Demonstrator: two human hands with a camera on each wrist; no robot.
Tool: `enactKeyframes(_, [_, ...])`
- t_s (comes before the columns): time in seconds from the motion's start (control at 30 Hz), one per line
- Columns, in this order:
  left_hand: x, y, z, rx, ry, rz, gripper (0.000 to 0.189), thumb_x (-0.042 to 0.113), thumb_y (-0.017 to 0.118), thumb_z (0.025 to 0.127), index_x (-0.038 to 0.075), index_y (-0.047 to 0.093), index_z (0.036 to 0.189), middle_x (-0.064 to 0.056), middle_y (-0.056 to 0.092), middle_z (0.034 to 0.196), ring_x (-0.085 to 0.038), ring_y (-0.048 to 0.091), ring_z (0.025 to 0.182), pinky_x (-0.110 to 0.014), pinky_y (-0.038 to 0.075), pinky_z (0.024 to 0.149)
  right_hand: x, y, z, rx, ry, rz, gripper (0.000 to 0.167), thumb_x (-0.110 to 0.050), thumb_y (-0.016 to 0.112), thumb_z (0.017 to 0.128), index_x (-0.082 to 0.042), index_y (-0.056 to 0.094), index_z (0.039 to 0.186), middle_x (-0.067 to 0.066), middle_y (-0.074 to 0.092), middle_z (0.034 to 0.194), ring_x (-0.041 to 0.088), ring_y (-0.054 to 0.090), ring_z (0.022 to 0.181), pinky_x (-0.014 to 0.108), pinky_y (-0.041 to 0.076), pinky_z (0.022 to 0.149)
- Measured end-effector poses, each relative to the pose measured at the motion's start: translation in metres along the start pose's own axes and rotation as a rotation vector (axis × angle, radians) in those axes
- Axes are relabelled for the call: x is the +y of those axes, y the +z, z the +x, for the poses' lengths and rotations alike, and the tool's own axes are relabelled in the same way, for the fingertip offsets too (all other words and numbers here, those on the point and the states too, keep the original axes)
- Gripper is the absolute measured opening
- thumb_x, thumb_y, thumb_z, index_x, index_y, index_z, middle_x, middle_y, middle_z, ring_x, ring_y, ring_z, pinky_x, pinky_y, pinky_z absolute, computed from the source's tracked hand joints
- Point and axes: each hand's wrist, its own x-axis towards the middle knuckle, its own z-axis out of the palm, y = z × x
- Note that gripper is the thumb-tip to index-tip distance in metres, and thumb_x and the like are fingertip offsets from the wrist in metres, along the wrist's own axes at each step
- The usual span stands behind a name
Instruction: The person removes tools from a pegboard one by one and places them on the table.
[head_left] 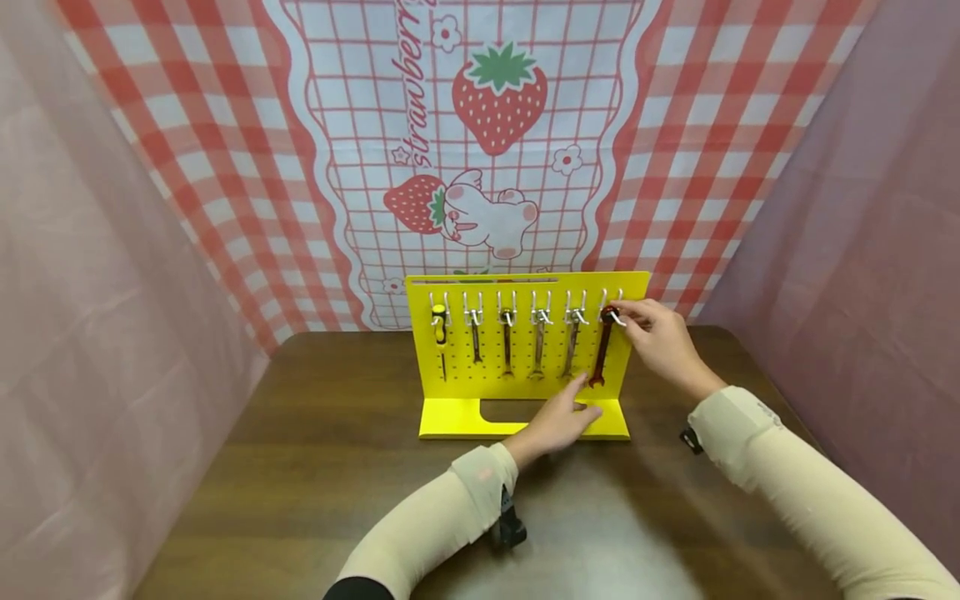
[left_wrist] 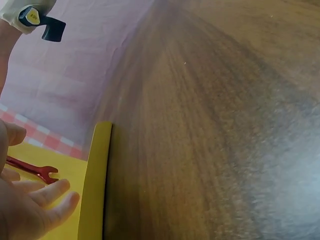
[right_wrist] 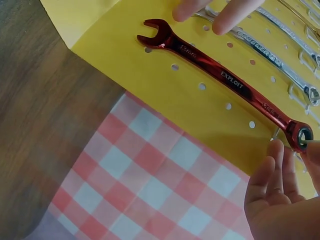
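Observation:
A red combination wrench (head_left: 602,354) hangs on a white hook at the right end of the yellow pegboard (head_left: 457,419). Its ring end is on the hook, and the open end points down. My right hand (head_left: 663,340) pinches the wrench's ring end between thumb and fingers, as the right wrist view shows. Below and to the left, my left hand (head_left: 558,421) has its fingers stretched out near the lower end of a silver wrench (right_wrist: 260,47). Those fingers partly cover that wrench's end; whether they touch it I cannot tell.
More silver wrenches (head_left: 507,346) hang along the pegboard on paired white hooks. At its left end hangs a yellow-and-black screwdriver (head_left: 439,333). The board stands on a brown wooden table (head_left: 322,433), before a red-and-white checked cloth (head_left: 217,150).

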Motion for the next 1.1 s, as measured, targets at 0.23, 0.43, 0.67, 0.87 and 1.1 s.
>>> enactKeyframes(0.23, [0.002,0.0,0.013,0.023,-0.017,0.005,0.064,0.034,0.057,0.103,0.012,0.033,0.157,-0.008,0.046,0.153,-0.027,0.051,0.133,-0.037,0.043,0.107,-0.002,-0.002,0.004,-0.01,0.055,0.007,0.027,-0.01,0.058,0.103,-0.004,0.069,0.127,0.019,0.07,0.116,0.031,0.068,0.091,0.017,0.05,0.066])
enactKeyframes(0.43, [-0.001,0.005,0.022,0.049,0.015,0.029,0.051,0.019,0.06,0.102,0.007,0.046,0.149,-0.009,0.056,0.144,-0.023,0.058,0.123,-0.029,0.048,0.094,-0.002,0.0,0.004,-0.01,0.109,0.05,0.026,-0.011,0.059,0.103,-0.004,0.07,0.125,0.018,0.071,0.113,0.027,0.069,0.09,0.015,0.051,0.066])
enactKeyframes(0.67, [-0.003,0.012,0.028,0.071,0.037,-0.007,0.044,0.007,0.061,0.1,0.005,0.054,0.143,-0.013,0.067,0.124,-0.012,0.062,0.071,-0.023,0.049,0.058,-0.003,0.0,0.005,0.006,0.122,0.045,0.022,-0.013,0.06,0.102,-0.004,0.071,0.12,0.017,0.072,0.107,0.027,0.067,0.091,0.016,0.049,0.065])
enactKeyframes(0.87, [-0.003,0.012,0.029,0.11,0.021,0.069,0.044,0.01,0.062,0.1,0.01,0.055,0.144,-0.008,0.068,0.123,-0.019,0.066,0.101,-0.026,0.051,0.077,-0.004,0.0,0.005,0.01,0.116,0.07,0.022,-0.014,0.061,0.102,-0.002,0.071,0.118,0.018,0.072,0.108,0.03,0.068,0.094,0.012,0.047,0.067])
enactKeyframes(1.1, [-0.004,0.015,0.026,0.202,-0.023,0.068,0.041,0.01,0.061,0.1,0.012,0.054,0.14,-0.003,0.067,0.119,-0.02,0.064,0.106,-0.029,0.051,0.08,-0.003,0.003,0.003,0.028,0.137,0.079,0.02,-0.008,0.061,0.101,-0.003,0.069,0.118,0.017,0.071,0.112,0.03,0.068,0.099,0.013,0.05,0.07])
